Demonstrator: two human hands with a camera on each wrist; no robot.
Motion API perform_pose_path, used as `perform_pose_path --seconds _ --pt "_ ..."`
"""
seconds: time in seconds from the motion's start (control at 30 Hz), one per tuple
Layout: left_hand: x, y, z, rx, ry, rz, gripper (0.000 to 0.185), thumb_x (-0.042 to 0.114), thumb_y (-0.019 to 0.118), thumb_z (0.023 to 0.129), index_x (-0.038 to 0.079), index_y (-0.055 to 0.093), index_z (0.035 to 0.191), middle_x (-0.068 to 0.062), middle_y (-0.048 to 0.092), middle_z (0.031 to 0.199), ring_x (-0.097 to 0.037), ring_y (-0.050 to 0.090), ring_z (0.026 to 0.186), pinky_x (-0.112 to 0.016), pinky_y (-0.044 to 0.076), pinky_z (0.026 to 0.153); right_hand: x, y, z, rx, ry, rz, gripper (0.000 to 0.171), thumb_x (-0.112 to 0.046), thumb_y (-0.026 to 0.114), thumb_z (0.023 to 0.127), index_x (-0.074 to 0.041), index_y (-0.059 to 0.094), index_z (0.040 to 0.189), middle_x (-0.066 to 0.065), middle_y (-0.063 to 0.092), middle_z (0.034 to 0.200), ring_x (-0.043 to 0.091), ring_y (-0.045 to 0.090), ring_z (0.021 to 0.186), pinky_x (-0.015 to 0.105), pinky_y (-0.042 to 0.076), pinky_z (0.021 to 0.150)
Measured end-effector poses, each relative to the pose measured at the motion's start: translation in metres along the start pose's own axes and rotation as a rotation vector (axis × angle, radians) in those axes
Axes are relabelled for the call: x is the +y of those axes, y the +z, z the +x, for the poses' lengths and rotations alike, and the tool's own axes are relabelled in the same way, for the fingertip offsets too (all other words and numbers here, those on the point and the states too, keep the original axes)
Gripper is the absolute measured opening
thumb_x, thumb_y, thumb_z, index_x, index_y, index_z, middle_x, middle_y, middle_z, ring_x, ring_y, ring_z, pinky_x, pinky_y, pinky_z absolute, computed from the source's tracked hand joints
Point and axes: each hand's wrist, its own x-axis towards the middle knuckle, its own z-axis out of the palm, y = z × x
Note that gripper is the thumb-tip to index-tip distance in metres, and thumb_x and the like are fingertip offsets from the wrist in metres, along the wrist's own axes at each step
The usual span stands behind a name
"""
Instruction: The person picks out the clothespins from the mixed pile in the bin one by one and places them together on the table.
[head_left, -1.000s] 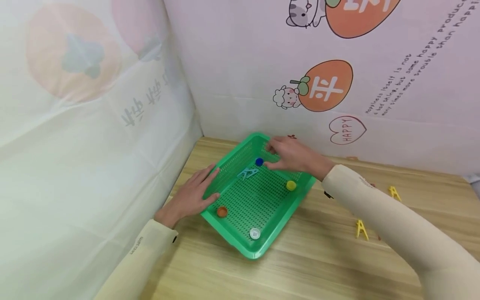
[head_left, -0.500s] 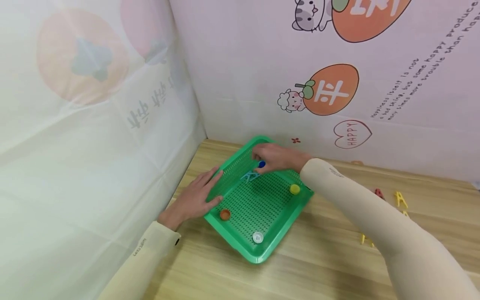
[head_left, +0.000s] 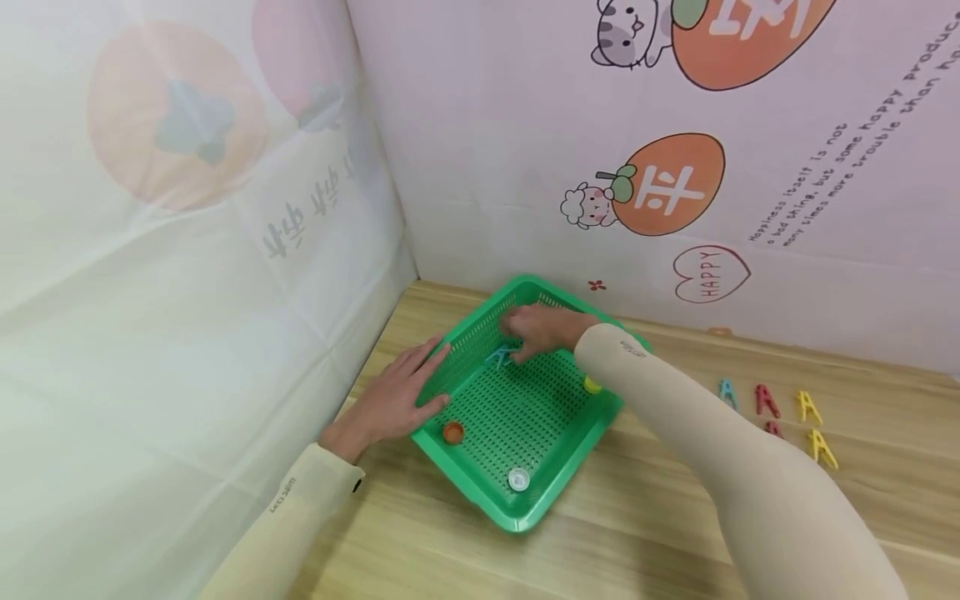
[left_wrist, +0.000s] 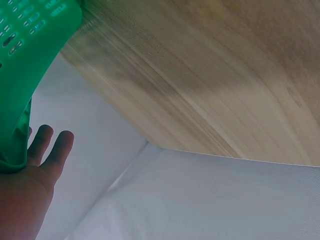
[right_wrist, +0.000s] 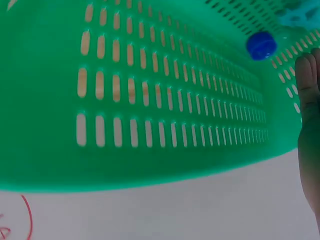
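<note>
Since the earlier frame the right hand [head_left: 542, 330] has slid left over the pale blue clothespin [head_left: 498, 358] at frame centre in the green basket [head_left: 558, 479], fingers curled but pinch unclear, while the flat left hand [head_left: 392, 398] steadies the rim; lifting seems next.

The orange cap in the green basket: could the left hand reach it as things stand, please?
Probably yes. The left hand rests open on the green basket rim right beside the orange cap, and nothing lies between them.
</note>
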Motion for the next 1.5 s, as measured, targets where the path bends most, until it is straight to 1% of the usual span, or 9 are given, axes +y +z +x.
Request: perform_pose_path --seconds 0.13,0.27,0.4,0.6,0.8,0.9,1.13,1.33,1.5 --pt "0.000 0.000 -0.001 -0.002 0.000 -0.012 0.082 0.045 0.059 0.109 0.009 0.026 0.174 -0.017 0.025 0.181 -0.048 0.034 0.162 -0.065 0.036 0.128 -0.003 0.005 0.006 -0.066 0.032 -0.024 0.050 -0.030 0.079 0.101 -0.001 0.068 0.140 0.014 0.067 0.143 0.029 0.067 0.130 0.045 0.059 0.108" --pt "-0.001 0.002 -0.001 -0.005 -0.003 -0.022 0.081 0.045 0.059 0.110 0.009 0.026 0.174 -0.016 0.024 0.181 -0.047 0.033 0.162 -0.065 0.036 0.129 -0.009 0.009 0.010 -0.135 0.051 -0.035 0.050 -0.031 0.079 0.101 -0.002 0.068 0.141 0.014 0.068 0.142 0.027 0.068 0.127 0.042 0.060 0.106" --pt "-0.002 0.002 -0.002 0.001 -0.006 -0.019 0.080 0.045 0.058 0.110 0.010 0.026 0.174 -0.015 0.023 0.182 -0.046 0.032 0.163 -0.066 0.036 0.128 -0.014 0.009 0.010 -0.156 0.043 -0.047 0.042 -0.031 0.080 0.100 -0.004 0.074 0.131 0.010 0.074 0.129 0.018 0.071 0.106 0.036 0.063 0.091" --pt "-0.003 -0.003 -0.003 0.000 -0.012 -0.008 0.081 0.046 0.058 0.110 0.011 0.025 0.175 -0.012 0.020 0.183 -0.044 0.031 0.164 -0.064 0.037 0.128 -0.018 0.004 0.002 -0.195 0.029 -0.069 0.025 -0.031 0.080 0.100 -0.007 0.079 0.110 0.005 0.076 0.108 0.009 0.058 0.078 0.030 0.053 0.072" --pt "-0.004 -0.003 -0.003 -0.012 -0.019 -0.002 0.081 0.048 0.056 0.110 0.011 0.024 0.175 -0.012 0.019 0.183 -0.043 0.031 0.164 -0.064 0.036 0.129 -0.014 0.004 -0.002 -0.212 0.070 -0.058 0.030 -0.030 0.080 0.101 -0.008 0.081 0.121 0.005 0.080 0.114 0.008 0.065 0.082 0.031 0.058 0.076" --pt "-0.003 -0.002 -0.002 -0.015 -0.022 -0.007 0.081 0.048 0.057 0.110 0.011 0.024 0.175 -0.011 0.020 0.183 -0.043 0.031 0.164 -0.063 0.036 0.129 -0.011 0.005 -0.001 -0.208 0.112 -0.061 0.025 -0.029 0.081 0.100 -0.008 0.079 0.114 0.003 0.076 0.105 0.012 0.063 0.083 0.031 0.056 0.073" --pt "-0.001 -0.002 0.000 -0.001 -0.005 -0.010 0.081 0.047 0.058 0.109 0.010 0.027 0.174 -0.016 0.025 0.181 -0.044 0.033 0.163 -0.063 0.037 0.128 -0.003 0.002 -0.002 -0.252 0.217 -0.097 0.022 -0.029 0.079 0.102 -0.014 0.064 0.098 0.002 0.065 0.101 0.017 0.056 0.088 0.034 0.048 0.076" --pt "-0.001 -0.003 0.001 -0.005 -0.007 -0.011 0.081 0.047 0.057 0.110 0.010 0.026 0.174 -0.013 0.023 0.182 -0.043 0.033 0.163 -0.062 0.037 0.129 -0.008 0.008 0.006 -0.224 0.151 -0.036 0.018 -0.024 0.078 0.101 -0.016 0.064 0.093 -0.003 0.059 0.087 0.013 0.051 0.077 0.030 0.043 0.067" --pt "-0.002 -0.003 0.001 0.006 0.004 -0.010 0.080 0.046 0.058 0.109 0.009 0.027 0.174 -0.014 0.024 0.182 -0.043 0.033 0.163 -0.062 0.037 0.129 -0.020 0.012 0.012 -0.218 0.118 0.001 0.017 -0.025 0.081 0.097 -0.015 0.070 0.104 -0.004 0.064 0.095 0.011 0.054 0.081 0.028 0.046 0.070"
